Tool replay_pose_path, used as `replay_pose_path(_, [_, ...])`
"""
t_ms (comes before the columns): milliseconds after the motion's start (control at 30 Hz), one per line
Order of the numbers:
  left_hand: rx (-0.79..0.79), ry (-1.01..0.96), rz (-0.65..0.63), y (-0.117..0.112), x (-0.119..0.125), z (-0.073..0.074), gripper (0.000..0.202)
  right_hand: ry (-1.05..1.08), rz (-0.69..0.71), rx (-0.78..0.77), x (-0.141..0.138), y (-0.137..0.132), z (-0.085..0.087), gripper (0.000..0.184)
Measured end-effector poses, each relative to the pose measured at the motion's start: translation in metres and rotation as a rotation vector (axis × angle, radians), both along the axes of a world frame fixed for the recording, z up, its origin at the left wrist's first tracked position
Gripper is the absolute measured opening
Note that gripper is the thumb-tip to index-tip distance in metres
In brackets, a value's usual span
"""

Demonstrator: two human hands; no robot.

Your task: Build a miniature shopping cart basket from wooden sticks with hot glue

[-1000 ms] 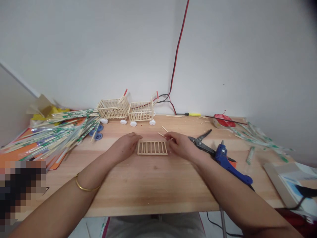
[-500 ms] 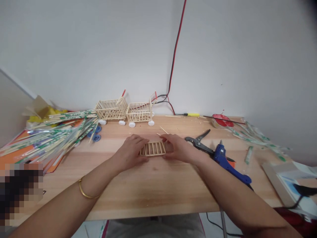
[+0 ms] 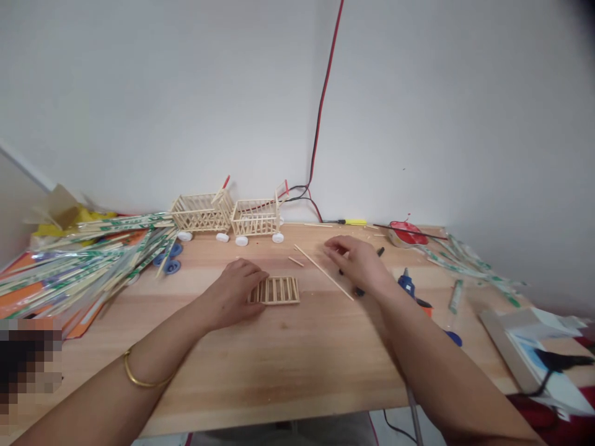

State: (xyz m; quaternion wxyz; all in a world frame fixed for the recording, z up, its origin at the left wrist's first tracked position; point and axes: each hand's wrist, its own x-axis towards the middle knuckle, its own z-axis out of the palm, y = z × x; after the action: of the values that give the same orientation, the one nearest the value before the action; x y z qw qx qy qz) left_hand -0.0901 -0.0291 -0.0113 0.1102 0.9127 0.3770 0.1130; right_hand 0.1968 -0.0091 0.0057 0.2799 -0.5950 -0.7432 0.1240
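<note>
From where I stand, the left hand (image 3: 235, 291) grips the left end of a slatted wooden frame (image 3: 281, 290), flat around the middle of the table (image 3: 279, 365), while the right hand (image 3: 360, 260) hovers loosely curled above the pliers (image 3: 360, 291); whether its fingertips hold anything, I can't tell. A long stick (image 3: 324, 272) lies between them. Beyond, two basket-like carts (image 3: 202, 212) stand by the far edge, plastic wrappers (image 3: 116, 254) full of sticks spread toward the left edge, and a dish (image 3: 396, 238) near the far right corner holds red paint (image 3: 413, 237).
</note>
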Motion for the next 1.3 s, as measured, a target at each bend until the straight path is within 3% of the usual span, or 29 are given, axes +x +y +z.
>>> replay_pose_path(67, [0.012, -0.005, 0.013, 0.000, 0.001, -0.001, 0.047, -0.092, -0.062, 0.023, 0.005, 0.004, -0.001, 0.014])
replay_pose_path(267, [0.018, -0.026, 0.025, 0.004, -0.001, -0.006, 0.053, -0.426, -0.021, -0.159, -0.015, -0.003, -0.012, 0.014])
replay_pose_path(467, [-0.088, -0.141, 0.066, 0.012, -0.009, -0.008, 0.085, -0.421, -0.028, -0.141, -0.019, -0.005, -0.014, 0.015])
replay_pose_path(533, [-0.109, -0.274, 0.147, 0.014, -0.012, -0.006, 0.073, -0.301, 0.026, -0.097, -0.018, -0.005, -0.011, 0.013])
replay_pose_path(633, [-0.153, -0.442, 0.389, 0.018, -0.020, 0.001, 0.039, -0.091, 0.220, 0.011, -0.022, -0.009, -0.008, 0.012])
replay_pose_path(733, [-0.212, -0.359, 0.551, 0.022, -0.032, 0.008, 0.028, -0.070, 0.384, 0.092, -0.029, -0.012, -0.012, 0.016])
replay_pose_path(933, [-0.337, -0.066, 0.444, 0.017, -0.036, 0.009, 0.022, -0.063, 0.381, 0.062, -0.033, -0.008, -0.030, 0.019])
replay_pose_path(1133, [-0.375, -0.104, 0.416, 0.015, -0.027, 0.002, 0.023, -0.014, 0.349, -0.026, -0.032, -0.007, -0.030, 0.018])
replay_pose_path(1300, [-0.416, -0.136, 0.419, 0.016, -0.026, 0.002, 0.024, -0.089, 0.385, 0.039, -0.035, -0.006, -0.029, 0.017])
